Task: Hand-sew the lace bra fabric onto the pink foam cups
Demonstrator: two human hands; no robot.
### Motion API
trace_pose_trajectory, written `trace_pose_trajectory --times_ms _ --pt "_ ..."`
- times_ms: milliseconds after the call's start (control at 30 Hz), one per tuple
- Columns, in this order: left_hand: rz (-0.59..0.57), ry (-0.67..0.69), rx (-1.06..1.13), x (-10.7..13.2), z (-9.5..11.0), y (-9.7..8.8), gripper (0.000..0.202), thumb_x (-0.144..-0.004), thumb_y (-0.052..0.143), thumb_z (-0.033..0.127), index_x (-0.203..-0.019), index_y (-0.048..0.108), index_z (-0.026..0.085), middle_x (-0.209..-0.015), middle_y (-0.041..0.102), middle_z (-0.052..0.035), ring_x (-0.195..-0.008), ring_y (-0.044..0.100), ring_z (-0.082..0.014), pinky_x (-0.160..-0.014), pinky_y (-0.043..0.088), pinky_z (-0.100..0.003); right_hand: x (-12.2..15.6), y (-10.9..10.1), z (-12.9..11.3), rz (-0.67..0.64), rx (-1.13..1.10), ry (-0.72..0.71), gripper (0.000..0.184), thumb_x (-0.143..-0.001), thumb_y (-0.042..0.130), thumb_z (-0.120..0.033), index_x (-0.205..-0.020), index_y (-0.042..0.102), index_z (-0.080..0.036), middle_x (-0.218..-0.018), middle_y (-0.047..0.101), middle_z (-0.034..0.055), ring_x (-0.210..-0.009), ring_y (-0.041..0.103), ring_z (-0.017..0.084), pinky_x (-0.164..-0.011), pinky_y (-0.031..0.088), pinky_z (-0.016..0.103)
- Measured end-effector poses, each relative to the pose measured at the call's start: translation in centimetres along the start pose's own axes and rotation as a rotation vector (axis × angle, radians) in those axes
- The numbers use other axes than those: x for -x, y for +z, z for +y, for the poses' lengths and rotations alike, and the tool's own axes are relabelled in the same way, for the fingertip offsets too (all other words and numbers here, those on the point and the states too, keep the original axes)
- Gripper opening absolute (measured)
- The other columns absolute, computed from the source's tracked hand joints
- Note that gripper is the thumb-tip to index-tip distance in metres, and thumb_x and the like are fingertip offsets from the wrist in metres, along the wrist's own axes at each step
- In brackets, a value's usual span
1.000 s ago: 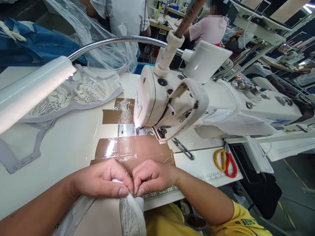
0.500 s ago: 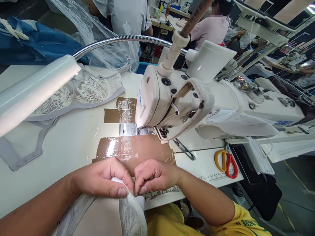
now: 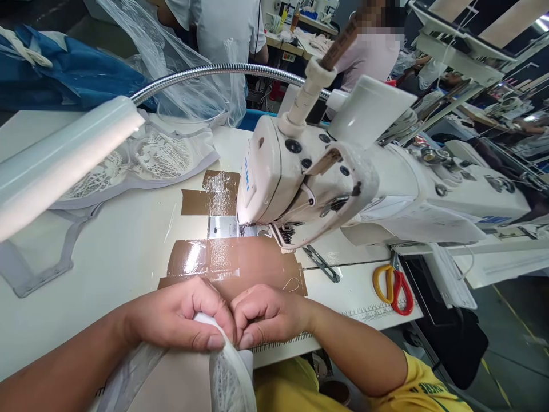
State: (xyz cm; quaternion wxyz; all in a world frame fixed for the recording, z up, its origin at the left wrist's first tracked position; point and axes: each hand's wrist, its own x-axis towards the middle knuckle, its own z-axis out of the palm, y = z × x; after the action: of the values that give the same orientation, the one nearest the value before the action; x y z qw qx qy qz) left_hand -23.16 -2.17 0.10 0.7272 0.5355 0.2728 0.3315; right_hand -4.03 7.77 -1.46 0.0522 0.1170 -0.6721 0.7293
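Observation:
My left hand and my right hand meet knuckle to knuckle at the near edge of the white table. Both are closed, pinching the edge of a white lace garment piece that hangs down toward my lap. Just beyond my hands lies brown tape stuck to the table in front of the needle plate. The white sewing machine stands behind it, its head above the plate.
A lamp on a flexible metal neck hangs over the left. More white lace pieces lie at the back left. Thread snips and red-and-yellow scissors rest to the right. Other people work at the back.
My hands have stayed together at the table edge, shifting only slightly on the lace piece. The view has tilted a little.

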Motion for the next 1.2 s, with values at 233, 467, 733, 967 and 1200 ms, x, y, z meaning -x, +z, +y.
trace_pose_trajectory --times_ms 233,467,733,967,1200 --pt "-0.009 0.021 0.002 -0.1 0.1 0.2 0.029 -0.085 0.06 0.033 -0.092 0.074 0.008 -0.08 0.072 -0.0125 -0.071 0.062 -0.0202 -0.065 0.048 -0.026 -0.1 -0.4 -0.1 -0.014 -0.006 0.007 0.015 -0.086 0.061 -0.019 -0.078 0.063 -0.007 -0.075 0.059 0.007 -0.07 0.056 0.012 -0.068 0.048 0.022" --pt "-0.005 0.006 -0.017 0.1 0.2 0.2 0.032 -0.084 0.06 0.036 -0.089 0.074 0.007 -0.067 0.065 -0.0077 -0.058 0.052 -0.0147 -0.055 0.041 -0.023 0.0 -0.5 -1.1 0.007 0.06 0.045 0.033 -0.091 0.057 -0.036 -0.078 0.066 -0.006 -0.068 0.057 0.0059 -0.065 0.052 0.011 -0.062 0.046 0.02" --pt "-0.005 0.002 -0.069 0.0 -0.1 0.2 0.033 -0.084 0.06 0.037 -0.089 0.073 0.008 -0.068 0.065 -0.008 -0.06 0.053 -0.0158 -0.056 0.042 -0.024 0.1 -0.4 -1.1 -0.055 0.149 0.121 0.047 -0.093 0.048 -0.048 -0.08 0.066 -0.007 -0.068 0.058 0.0081 -0.067 0.052 0.013 -0.065 0.046 0.023" --pt "-0.002 0.006 -0.086 0.0 -0.1 0.3 0.033 -0.084 0.059 0.038 -0.089 0.073 0.008 -0.071 0.068 -0.0108 -0.062 0.057 -0.0185 -0.058 0.043 -0.027 0.0 -0.3 -1.3 -0.019 0.146 0.055 0.032 -0.091 0.055 -0.034 -0.077 0.066 -0.007 -0.072 0.06 0.0078 -0.066 0.054 0.011 -0.064 0.047 0.021" --pt "-0.001 0.011 -0.039 -0.1 0.1 0.3 0.031 -0.084 0.06 0.036 -0.087 0.073 0.008 -0.069 0.066 -0.0087 -0.06 0.055 -0.0164 -0.056 0.042 -0.025 -0.1 -0.5 -1.1 -0.043 0.148 0.085 0.04 -0.093 0.051 -0.044 -0.078 0.064 -0.009 -0.073 0.061 0.0084 -0.068 0.054 0.012 -0.066 0.048 0.022"
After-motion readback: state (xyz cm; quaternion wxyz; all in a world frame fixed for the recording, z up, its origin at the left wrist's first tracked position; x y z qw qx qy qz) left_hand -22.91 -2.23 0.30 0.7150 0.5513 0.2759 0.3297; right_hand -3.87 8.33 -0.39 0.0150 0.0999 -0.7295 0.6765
